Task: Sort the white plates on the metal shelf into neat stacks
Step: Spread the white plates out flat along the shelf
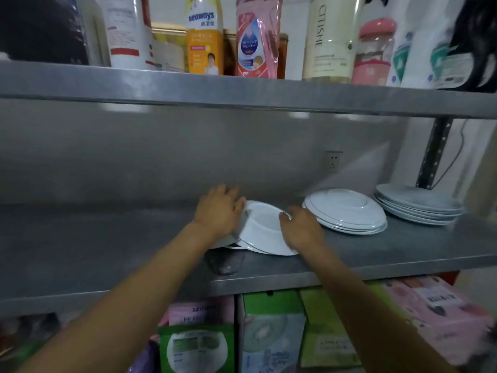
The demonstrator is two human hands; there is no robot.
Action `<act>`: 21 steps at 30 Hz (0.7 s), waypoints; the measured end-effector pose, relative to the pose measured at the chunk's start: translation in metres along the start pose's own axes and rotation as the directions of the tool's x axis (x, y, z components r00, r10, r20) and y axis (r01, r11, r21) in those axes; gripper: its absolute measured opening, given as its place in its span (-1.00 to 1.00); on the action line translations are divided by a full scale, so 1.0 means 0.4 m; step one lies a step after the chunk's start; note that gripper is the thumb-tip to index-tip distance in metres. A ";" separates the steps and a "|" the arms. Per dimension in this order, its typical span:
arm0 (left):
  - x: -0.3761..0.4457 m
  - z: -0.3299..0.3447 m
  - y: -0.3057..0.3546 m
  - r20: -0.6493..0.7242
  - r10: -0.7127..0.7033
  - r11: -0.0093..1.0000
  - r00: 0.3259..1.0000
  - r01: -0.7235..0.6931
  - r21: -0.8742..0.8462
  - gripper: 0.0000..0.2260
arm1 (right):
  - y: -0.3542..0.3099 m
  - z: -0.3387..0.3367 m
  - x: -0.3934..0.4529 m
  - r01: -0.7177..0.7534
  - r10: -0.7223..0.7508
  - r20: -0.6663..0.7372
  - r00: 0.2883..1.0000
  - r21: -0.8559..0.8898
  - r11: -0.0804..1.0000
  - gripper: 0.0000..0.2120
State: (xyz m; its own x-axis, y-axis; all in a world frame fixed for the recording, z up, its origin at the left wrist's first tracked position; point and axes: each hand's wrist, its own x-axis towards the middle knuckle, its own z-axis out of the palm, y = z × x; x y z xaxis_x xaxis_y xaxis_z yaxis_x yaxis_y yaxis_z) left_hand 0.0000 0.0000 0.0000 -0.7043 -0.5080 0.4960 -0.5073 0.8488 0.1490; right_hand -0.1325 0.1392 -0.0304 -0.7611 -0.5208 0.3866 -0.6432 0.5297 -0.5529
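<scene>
A small pile of upside-down white plates (pixel 262 230) lies tilted on the metal shelf (pixel 107 238), near the middle. My left hand (pixel 219 211) grips the pile's left rim, and my right hand (pixel 302 228) holds its right rim. To the right sits a second stack of upside-down white plates (pixel 347 211). Farther right, a stack of several upright white plates (pixel 418 205) stands by the shelf post.
The upper shelf (pixel 242 95) hangs low overhead, loaded with detergent bottles (pixel 204 36) and refill packs. Boxes and packets (pixel 271 332) fill the shelf below. A wall socket (pixel 333 161) shows behind the plates. Bare metal runs along the left half of the plate shelf.
</scene>
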 end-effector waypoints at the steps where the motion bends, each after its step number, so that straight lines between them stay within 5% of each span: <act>1: 0.012 0.000 -0.010 0.003 -0.039 0.998 0.999 0.040 -0.049 -0.60 | 0.001 -0.003 0.008 -0.052 0.052 0.011 0.999 -0.003 0.999 -0.64; 6: 0.054 -0.020 -0.032 0.207 -0.224 0.957 0.952 0.255 -0.140 -0.57 | 0.019 -0.016 0.037 -0.252 0.250 0.072 0.966 0.021 0.967 -0.69; 14: 0.083 0.006 -0.020 0.508 -0.287 0.841 0.812 0.467 -0.272 -0.36 | 0.064 -0.025 0.049 -0.438 0.419 0.203 0.885 0.053 0.898 -0.67; 21: 0.105 0.008 0.008 0.512 -0.345 0.821 0.787 0.517 -0.242 -0.50 | 0.070 -0.036 0.056 -0.516 0.471 0.236 0.850 0.191 0.835 -0.83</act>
State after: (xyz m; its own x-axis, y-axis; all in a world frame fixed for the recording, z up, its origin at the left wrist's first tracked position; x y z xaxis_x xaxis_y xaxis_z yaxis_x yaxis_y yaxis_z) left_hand -0.0330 -0.0190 0.0186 -0.6335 -0.7675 -0.0986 -0.6605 0.4698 0.5857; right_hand -0.1689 0.1520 -0.0263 -0.9303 -0.3513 -0.1058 -0.1289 0.5828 -0.8023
